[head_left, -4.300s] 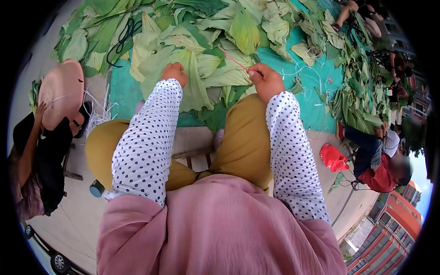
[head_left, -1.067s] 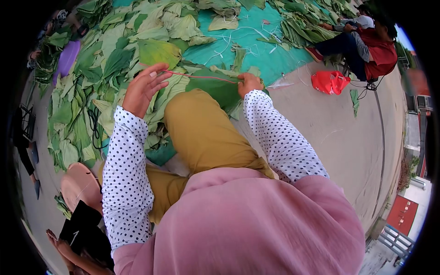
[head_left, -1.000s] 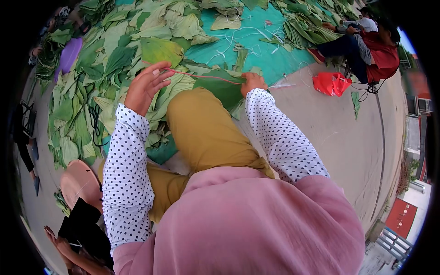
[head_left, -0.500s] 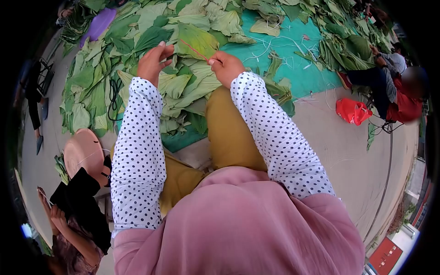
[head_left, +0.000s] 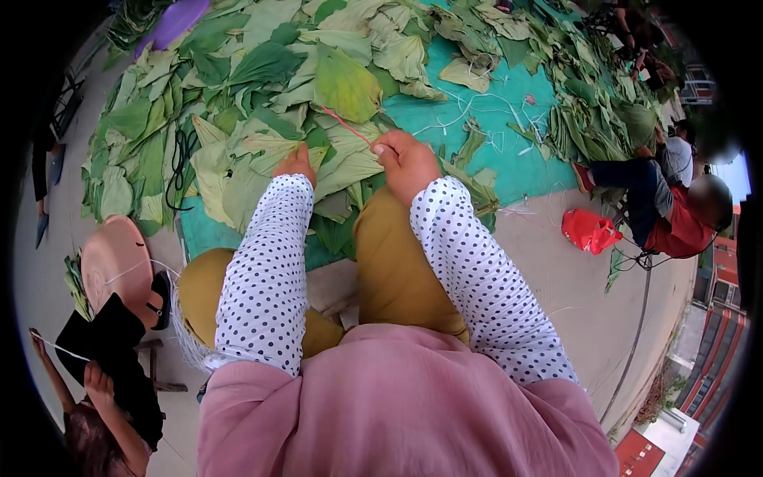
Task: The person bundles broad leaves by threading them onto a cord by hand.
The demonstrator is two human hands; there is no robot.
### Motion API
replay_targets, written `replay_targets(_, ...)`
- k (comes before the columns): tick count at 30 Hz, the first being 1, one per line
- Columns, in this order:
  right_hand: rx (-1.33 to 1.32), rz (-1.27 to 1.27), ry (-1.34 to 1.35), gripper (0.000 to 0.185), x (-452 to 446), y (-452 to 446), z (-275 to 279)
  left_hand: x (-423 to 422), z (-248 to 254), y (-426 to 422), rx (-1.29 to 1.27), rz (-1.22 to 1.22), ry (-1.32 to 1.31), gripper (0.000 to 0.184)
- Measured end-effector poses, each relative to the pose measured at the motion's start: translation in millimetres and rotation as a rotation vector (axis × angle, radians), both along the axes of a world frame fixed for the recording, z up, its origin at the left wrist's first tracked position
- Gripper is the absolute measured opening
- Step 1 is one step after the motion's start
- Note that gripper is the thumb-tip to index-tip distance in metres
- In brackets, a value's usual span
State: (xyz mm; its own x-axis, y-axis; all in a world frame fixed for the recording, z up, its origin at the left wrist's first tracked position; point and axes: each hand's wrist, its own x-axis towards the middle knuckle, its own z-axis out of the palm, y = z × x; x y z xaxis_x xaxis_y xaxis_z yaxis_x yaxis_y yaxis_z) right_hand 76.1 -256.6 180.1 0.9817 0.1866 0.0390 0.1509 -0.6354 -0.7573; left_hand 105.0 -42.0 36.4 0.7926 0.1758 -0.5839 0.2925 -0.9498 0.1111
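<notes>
Pinched between the thumb and fingers of my right hand (head_left: pixel 404 165) is one end of a thin red string (head_left: pixel 345 124). The string reaches up and left over the leaves, toward a yellow-green leaf (head_left: pixel 346 84). My left hand (head_left: pixel 297 165) is down at the pale leaves (head_left: pixel 238 176) in front of my knees, lower left of the string. Its fingers point away from me and partly blend with the leaves, so whether they grip one cannot be made out. Large green leaves lie overlapped around both hands on a teal sheet (head_left: pixel 524 171).
A pink basin (head_left: pixel 115 258) stands at the left beside a seated person holding a white strip. A black cord (head_left: pixel 181 163) lies on the leaves. At the right are a red bag (head_left: pixel 590 231), a person in red (head_left: pixel 685 221) and white strings (head_left: pixel 477 107).
My left hand, raised with fingers apart before, has come down to the leaves. My right hand still holds the red string, slightly lower and further right. The whole view has shifted.
</notes>
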Motion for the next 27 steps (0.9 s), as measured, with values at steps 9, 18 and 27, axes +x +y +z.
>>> replay_targets(9, -0.038, 0.035, -0.027, 0.013, -0.7, 4.0, -3.7, -7.1, 41.6, 11.1, -0.218, 0.209, -0.062, 0.047)
replay_targets(18, -0.040, 0.053, 0.029, 0.015, -2.4, -2.7, 4.9, 12.1, 127.4, 9.4, -1.071, 0.225, -0.540, 0.042)
replay_targets(27, -0.004, 0.028, -0.126, 0.014, -4.7, -3.5, 0.6, -18.8, 170.4, 10.4, -0.892, -0.010, -0.574, 0.030)
